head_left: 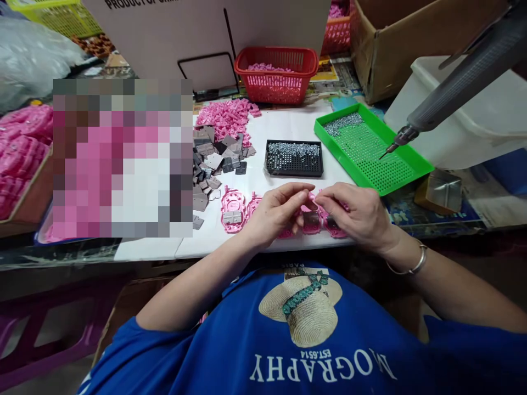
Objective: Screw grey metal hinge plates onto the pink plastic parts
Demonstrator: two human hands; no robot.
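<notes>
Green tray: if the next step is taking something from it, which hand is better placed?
Probably the right hand: it is nearer the green tray, while the left hand would have to reach across it. The screwdriver hangs with its tip over the tray, so care may be needed.

The white worktop looks brightly lit from where I stand, the space beneath sunk in shadow. Glare streaks the clear plastic bag; 1 coarse mosaic blots the left; wide-angle distortion tilts the translucent bin.
</notes>
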